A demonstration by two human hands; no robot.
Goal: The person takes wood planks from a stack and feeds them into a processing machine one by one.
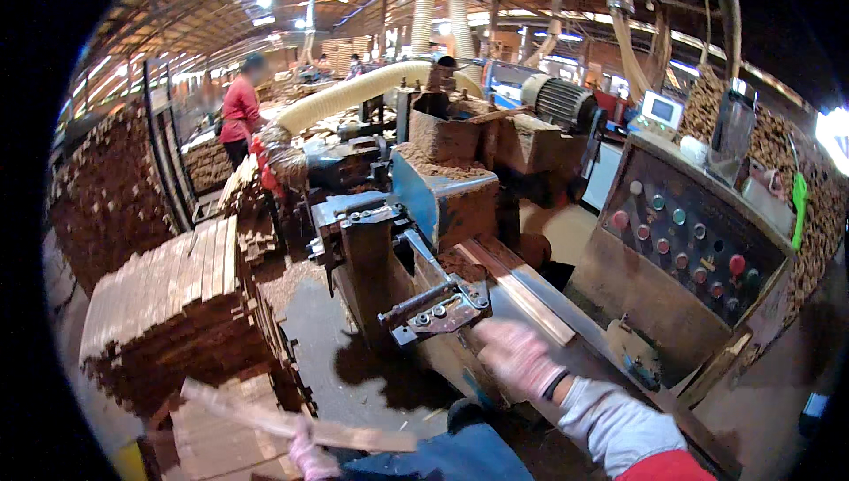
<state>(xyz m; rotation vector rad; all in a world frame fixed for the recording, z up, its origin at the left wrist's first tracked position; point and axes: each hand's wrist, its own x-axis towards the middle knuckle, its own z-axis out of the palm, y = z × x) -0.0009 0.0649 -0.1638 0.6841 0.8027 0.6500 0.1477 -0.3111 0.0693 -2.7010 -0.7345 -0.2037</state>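
My left hand (pixel 309 454), in a pinkish work glove, grips a long wooden strip (pixel 367 438) above a low pile of boards at the lower left. The strip lies slantwise, its far end blurred. My right hand (pixel 523 362), gloved too, is over the near end of a woodworking machine's feed bed (pixel 610 370), beside a metal guide bracket (pixel 439 311). Motion smears its fingers, so their closing cannot be made out. Another wooden strip (pixel 535 306) rests on the bed just beyond this hand, running toward the blue machine housing (pixel 416 194).
A tall stack of wooden strips (pixel 168 278) stands left, with the low board pile (pixel 225 432) nearer me. A control panel (pixel 681 233) with coloured buttons is at right. Sawdust covers the machine; a cream hose (pixel 354 96) crosses behind. A person in red (pixel 237 114) stands far left.
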